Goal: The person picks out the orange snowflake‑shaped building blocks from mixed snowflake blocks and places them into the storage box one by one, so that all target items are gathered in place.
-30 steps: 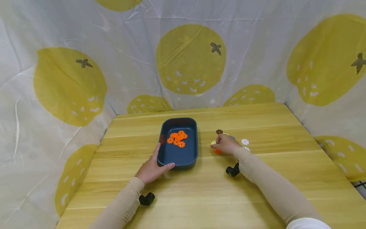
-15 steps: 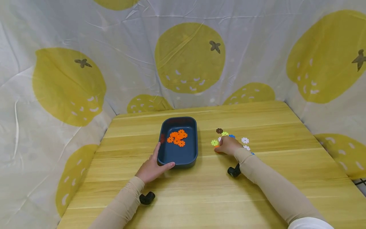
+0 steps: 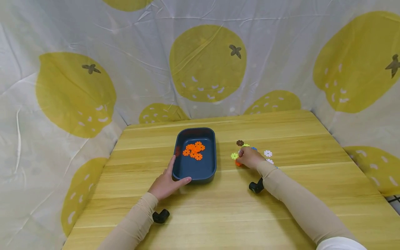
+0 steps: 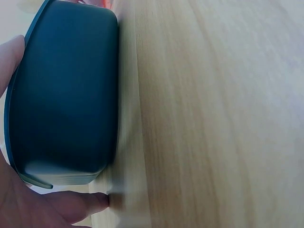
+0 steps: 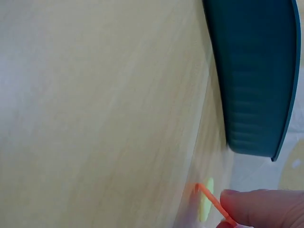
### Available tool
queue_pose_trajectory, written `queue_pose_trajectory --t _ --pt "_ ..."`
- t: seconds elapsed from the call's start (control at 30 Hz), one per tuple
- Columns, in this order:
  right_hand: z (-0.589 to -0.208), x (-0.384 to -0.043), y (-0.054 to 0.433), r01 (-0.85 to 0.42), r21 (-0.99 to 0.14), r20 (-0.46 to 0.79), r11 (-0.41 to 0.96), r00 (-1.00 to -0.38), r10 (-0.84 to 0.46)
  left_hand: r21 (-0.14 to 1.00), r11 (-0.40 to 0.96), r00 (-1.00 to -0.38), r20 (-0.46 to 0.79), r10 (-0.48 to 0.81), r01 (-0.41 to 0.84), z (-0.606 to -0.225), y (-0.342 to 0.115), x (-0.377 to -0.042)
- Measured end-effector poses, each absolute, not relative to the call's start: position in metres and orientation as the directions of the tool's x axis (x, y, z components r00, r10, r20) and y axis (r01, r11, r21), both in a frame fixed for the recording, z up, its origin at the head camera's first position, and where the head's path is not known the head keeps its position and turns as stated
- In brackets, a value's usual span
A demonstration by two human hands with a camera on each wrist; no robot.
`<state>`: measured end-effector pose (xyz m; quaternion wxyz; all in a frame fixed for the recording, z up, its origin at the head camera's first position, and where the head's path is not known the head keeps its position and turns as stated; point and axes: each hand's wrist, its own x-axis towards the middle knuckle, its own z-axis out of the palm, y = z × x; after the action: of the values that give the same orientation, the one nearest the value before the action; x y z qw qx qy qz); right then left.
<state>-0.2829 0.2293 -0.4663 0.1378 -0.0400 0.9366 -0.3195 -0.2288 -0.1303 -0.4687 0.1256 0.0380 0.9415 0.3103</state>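
My left hand point(image 3: 165, 184) lies at the near left corner of a dark blue tray point(image 3: 193, 173), thumb on the near rim and straight fingers along the left wall. In the left wrist view the thumb touches the tray rim point(image 4: 8, 118) from above. Several orange snowflake discs point(image 3: 193, 151) lie in a pile inside. To the right of the tray, my right hand point(image 3: 251, 158) pinches an orange snowflake disc point(image 5: 212, 199), which tilts off the table in the right wrist view. A yellow-green disc point(image 3: 234, 156) lies just beside it. The right hand partly hides other discs.
Around the right hand lie a brown disc point(image 3: 240, 143), another yellow-green disc point(image 3: 246, 146), a blue disc point(image 3: 254, 148) and white discs point(image 3: 268, 153). All are on the wooden table point(image 3: 206, 215). A lemon-print cloth point(image 3: 131, 41) hangs behind and at both sides.
My right hand moved from the yellow-green disc toward the orange disc and now pinches it. The left hand and tray stay in place.
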Motion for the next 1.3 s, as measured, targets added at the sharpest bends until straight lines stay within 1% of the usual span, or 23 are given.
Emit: queue_pose_trajectory --t 0.17,0.37,0.6,0.8,1.03,1.3 --pt "-0.463 -0.287 0.228 -0.031 -0.589 -0.187 0.808 -0.967 -0.173 0.595 0.804 -0.966 -0.211 0.148 -0.007 -0.469 -0.131 -0.229" --pt "-0.447 -0.294 0.224 -0.04 -0.642 -0.158 0.766 -0.97 -0.183 0.599 0.801 -0.967 -0.209 0.148 -0.007 -0.469 -0.133 -0.227" --pt "-0.423 -0.302 0.202 -0.08 -0.664 -0.122 0.744 -0.969 -0.213 0.598 0.801 -0.969 -0.203 0.144 -0.006 -0.472 -0.134 -0.226" --pt "-0.407 -0.314 0.181 -0.142 -0.649 -0.072 0.747 -0.967 -0.246 0.592 0.806 -0.97 -0.197 0.139 -0.005 -0.473 -0.134 -0.224" --pt "-0.39 -0.33 0.159 -0.145 -0.682 -0.061 0.717 -0.966 -0.253 0.595 0.803 -0.97 -0.205 0.132 -0.017 -0.471 -0.132 -0.224" --pt "-0.383 -0.351 0.137 -0.127 -0.726 -0.044 0.676 -0.972 -0.231 0.599 0.8 -0.968 -0.216 0.124 -0.031 -0.469 -0.128 -0.225"
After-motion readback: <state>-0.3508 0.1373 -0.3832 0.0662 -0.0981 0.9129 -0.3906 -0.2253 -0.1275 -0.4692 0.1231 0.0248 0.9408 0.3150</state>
